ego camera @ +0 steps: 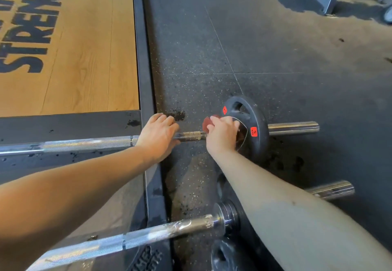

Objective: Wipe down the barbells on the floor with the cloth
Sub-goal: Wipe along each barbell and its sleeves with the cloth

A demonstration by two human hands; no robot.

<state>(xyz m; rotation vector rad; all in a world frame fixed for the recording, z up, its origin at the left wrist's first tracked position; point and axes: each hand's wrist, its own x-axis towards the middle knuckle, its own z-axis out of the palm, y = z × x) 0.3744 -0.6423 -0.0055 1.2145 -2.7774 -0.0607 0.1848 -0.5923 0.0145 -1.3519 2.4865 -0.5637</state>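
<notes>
Step in hand: wiping far barbell (84,143) shaft beside black 5 kg weight plate (259,120).
Left hand (158,136) curled over shaft, steadying it. Right hand (222,133) bunches red cloth (206,123) against shaft at plate's inner face.
Do well: wrap cloth fully round shaft, twist while sliding over dull, grimy knurling. Firm left grip needed so round bar can't roll.
Near barbell (148,234): chrome, smeared, also on speckled rubber floor (275,58).
</notes>
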